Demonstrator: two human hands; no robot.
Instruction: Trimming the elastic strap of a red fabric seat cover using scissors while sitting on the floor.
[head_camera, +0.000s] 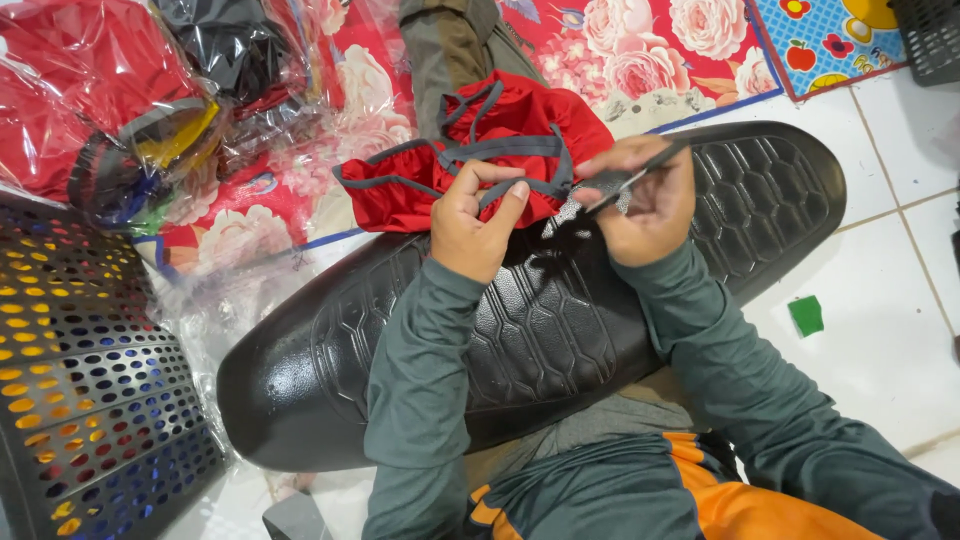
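— Across the person's lap, what is that big black thing?

— It's a black seat cover (560, 320) with an embossed hexagon pattern, lying slantwise over the knees, its far end out over the white tiled floor (880, 330).

— And to the left?

— Beside the seat stands a black perforated basket (90, 400), with yellow, red and blue showing through its holes. Beyond it, on the red floral mat (640, 50), is a heap of clear plastic packages (110, 90) holding red and dark cloth, all glossy and crumpled.

— What is being handled?

— A red cloth with grey edging (470, 160) rests on the seat's upper edge, bunched up, its grey straps looping loose.

— The hands?

— The left hand (475, 225) has its fingers curled, thumb and forefinger pinching a grey strap. The right hand (640, 200) has its fingers pressed together round a thin dark tool (640, 172), just beside the cloth; what sort of tool, I cannot tell.

— Anything small?

— A little green square (806, 315) lies on the tiles, well apart from the seat.
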